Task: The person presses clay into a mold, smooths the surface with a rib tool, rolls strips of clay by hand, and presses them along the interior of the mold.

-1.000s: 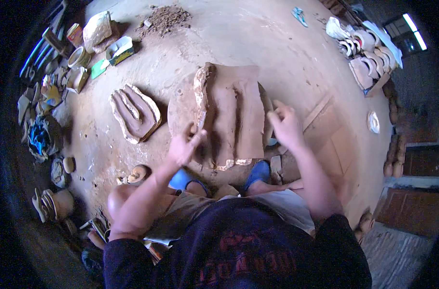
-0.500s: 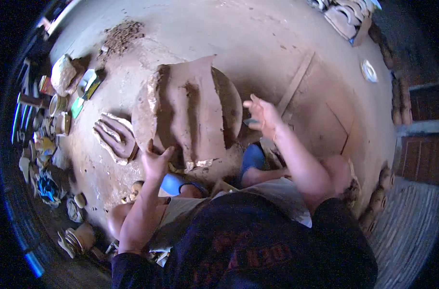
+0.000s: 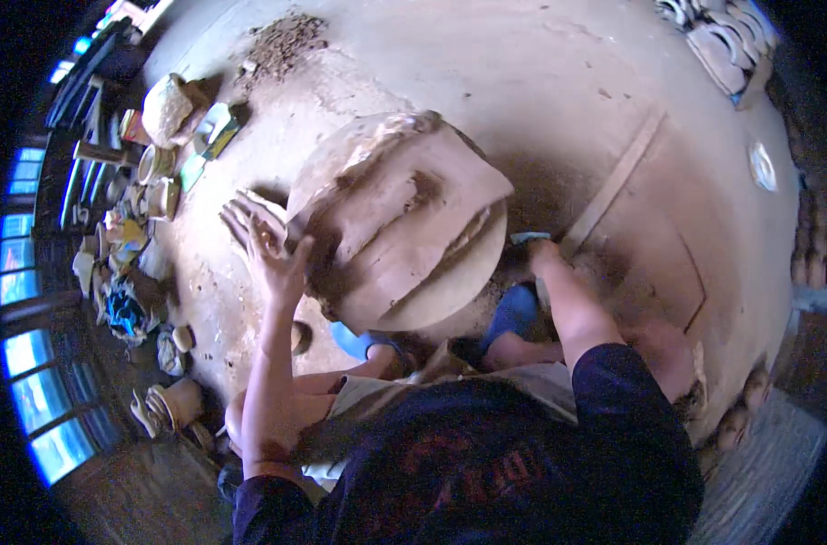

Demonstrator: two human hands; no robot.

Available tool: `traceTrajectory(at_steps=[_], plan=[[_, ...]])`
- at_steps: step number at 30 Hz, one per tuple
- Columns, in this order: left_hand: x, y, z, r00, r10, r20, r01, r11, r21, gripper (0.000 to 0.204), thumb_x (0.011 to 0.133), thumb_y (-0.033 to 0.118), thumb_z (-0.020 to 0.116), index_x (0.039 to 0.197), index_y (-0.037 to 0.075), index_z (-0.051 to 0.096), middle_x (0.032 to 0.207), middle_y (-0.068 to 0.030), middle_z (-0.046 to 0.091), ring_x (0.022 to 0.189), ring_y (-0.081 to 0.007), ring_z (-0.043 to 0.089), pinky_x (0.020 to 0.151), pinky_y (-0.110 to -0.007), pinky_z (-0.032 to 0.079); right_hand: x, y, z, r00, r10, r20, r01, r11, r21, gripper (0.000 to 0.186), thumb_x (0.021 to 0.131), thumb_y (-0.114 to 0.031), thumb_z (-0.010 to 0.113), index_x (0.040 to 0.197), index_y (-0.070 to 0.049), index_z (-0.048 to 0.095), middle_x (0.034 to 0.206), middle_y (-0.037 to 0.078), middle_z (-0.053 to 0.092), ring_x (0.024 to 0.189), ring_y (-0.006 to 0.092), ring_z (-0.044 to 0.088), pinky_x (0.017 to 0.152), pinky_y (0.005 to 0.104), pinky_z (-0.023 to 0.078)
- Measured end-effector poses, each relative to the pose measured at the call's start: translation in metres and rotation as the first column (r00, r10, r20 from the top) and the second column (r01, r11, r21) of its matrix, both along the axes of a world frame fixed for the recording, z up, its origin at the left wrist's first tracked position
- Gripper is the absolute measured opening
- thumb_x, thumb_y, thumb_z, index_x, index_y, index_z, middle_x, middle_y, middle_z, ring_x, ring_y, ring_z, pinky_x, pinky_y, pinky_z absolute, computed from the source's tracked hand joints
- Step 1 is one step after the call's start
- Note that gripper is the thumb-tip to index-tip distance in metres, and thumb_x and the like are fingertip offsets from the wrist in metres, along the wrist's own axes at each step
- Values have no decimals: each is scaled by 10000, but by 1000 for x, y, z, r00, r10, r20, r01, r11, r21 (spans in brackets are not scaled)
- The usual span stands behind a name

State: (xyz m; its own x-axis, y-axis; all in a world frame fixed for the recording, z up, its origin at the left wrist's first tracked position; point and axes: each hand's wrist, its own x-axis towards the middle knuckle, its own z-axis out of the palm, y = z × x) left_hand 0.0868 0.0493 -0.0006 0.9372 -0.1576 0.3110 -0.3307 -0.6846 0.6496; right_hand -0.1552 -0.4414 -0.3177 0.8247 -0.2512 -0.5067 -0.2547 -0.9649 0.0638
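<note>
A wide slab of brown clay [image 3: 377, 241] with a raised ridge and rough, torn edges lies on a round board [image 3: 472, 277] between my feet. At the board's left side is my left hand [image 3: 282, 268], its fingers apart and its thumb by the slab's edge; whether it touches the clay I cannot tell. A smaller folded piece of clay [image 3: 266, 211] on the floor is partly covered by that hand's fingers. Low to the right of the board, my right hand [image 3: 544, 256] grips a small pale-blue flat piece [image 3: 528, 237], whose kind I cannot make out.
Crumbled clay [image 3: 282, 45] is heaped on the floor ahead. Along the left stand a pale lump [image 3: 167, 111], tubs and bags. A long wooden strip [image 3: 618, 177] lies to the right. Curved clay pieces [image 3: 731, 41] are stacked at the far right. My blue shoes [image 3: 513, 309] flank the board.
The board and slab have turned clockwise, so the slab now lies slanted. My right hand has drawn lower and farther from the slab. The whole view has shifted a little.
</note>
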Motion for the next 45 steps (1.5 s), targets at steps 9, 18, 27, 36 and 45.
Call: traceTrajectory(at_steps=[9,18,27,36,45], plan=[[-57,4,-38,819,245,-519,-533,661,-529,865,1072,549,424,1626,-34,105,1702,-211,143,1564,-278,180,1266,-401,118,-6,-40,-36,967,96,237,-75,993,-94,396,973,-186,518,1343,-94,623,1400,192,595,1256,337,625,982,430,555],[-97,-60,5,716,-100,-691,-436,709,-554,933,1001,537,596,1652,66,123,1703,-156,178,1561,-281,164,1264,-452,82,22,-42,72,883,-393,255,357,917,176,334,954,-168,546,1235,-30,662,1153,246,702,1091,384,689,932,499,549],[-105,-75,16,713,-80,-696,-292,869,-399,920,870,239,839,1578,84,272,1455,-146,449,1265,-283,489,1077,-432,427,-30,-128,378,893,-314,322,263,945,194,504,963,-462,614,879,22,731,815,227,715,702,344,671,710,479,553],[51,38,-23,412,-440,-798,112,894,-435,609,933,362,756,1400,16,573,1319,-159,654,1115,-332,674,950,-462,584,-440,-141,397,777,-558,291,568,821,58,438,1040,-412,454,1088,-65,716,1046,196,707,961,387,680,876,502,527],[17,-9,-11,434,-143,-889,-48,982,-182,616,974,490,670,1386,38,599,1318,-121,661,1127,-325,655,1025,-468,532,-768,94,198,11,-992,-124,988,30,-152,461,908,-466,604,1052,-52,746,1024,224,733,946,382,712,855,471,550]])
